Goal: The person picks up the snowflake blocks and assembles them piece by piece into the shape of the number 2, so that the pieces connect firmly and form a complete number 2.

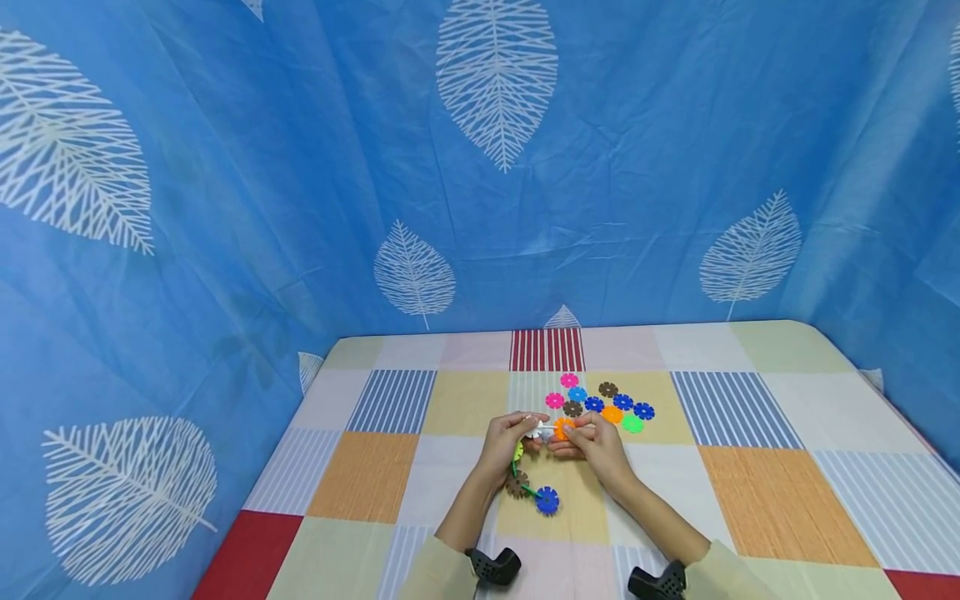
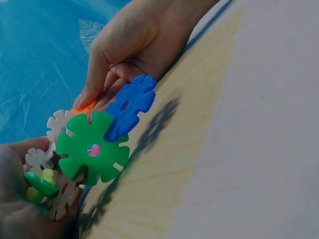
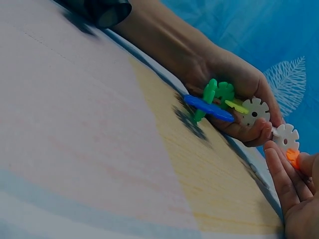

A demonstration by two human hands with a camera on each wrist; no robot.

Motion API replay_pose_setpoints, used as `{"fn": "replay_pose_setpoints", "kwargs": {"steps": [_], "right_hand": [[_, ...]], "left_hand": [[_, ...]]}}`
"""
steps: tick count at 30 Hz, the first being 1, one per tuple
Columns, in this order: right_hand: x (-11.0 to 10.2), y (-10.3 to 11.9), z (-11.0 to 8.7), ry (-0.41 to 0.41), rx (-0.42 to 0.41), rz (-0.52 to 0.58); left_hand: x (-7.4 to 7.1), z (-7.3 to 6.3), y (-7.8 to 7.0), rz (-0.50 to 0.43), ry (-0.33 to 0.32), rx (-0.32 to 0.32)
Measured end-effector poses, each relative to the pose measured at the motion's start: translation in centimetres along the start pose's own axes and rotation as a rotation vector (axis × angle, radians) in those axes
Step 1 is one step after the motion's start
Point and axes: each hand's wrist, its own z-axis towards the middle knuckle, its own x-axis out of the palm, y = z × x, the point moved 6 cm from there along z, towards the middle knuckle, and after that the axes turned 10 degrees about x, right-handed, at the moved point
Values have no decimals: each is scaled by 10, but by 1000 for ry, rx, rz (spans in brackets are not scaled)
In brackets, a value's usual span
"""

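Observation:
My left hand (image 1: 501,448) grips a chain of interlocking notched plastic discs by its white discs (image 1: 537,429). From that hand the chain hangs down through a yellow disc (image 1: 518,451), a brown disc (image 1: 517,485) and green discs (image 2: 75,144) to a blue disc (image 1: 547,501). Thumb and fingers of my right hand (image 1: 602,450) pinch an orange disc (image 1: 562,427). In the right wrist view the orange disc (image 3: 292,158) meets the edge of a white disc (image 3: 286,135). Fingers partly hide the join.
Beyond the hands, several loose discs lie flat: pink (image 1: 569,380), brown (image 1: 608,389), light blue (image 1: 577,394), dark blue (image 1: 643,411), orange (image 1: 612,414) and green (image 1: 632,424). A patchwork cloth (image 1: 450,475) covers the table. Blue leaf-print curtain (image 1: 615,167) hangs behind and at the sides.

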Motion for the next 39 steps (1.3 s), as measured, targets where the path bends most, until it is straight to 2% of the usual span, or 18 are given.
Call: {"fn": "replay_pose_setpoints", "kwargs": {"steps": [9, 15, 22, 33, 39], "right_hand": [[1, -2, -2, -5, -5, 0], [3, -1, -3, -7, -22, 9], [1, -2, -4, -4, 0, -9], [1, -2, -1, -16, -35, 24], [0, 1, 1, -47, -83, -4]], "left_hand": [[-1, -1, 4, 2, -17, -9], [-1, 0, 5, -1, -8, -4], [0, 1, 6, 9, 6, -6], [-3, 0, 8, -10, 1, -72], [-5, 2, 7, -138, 12, -111]]}}
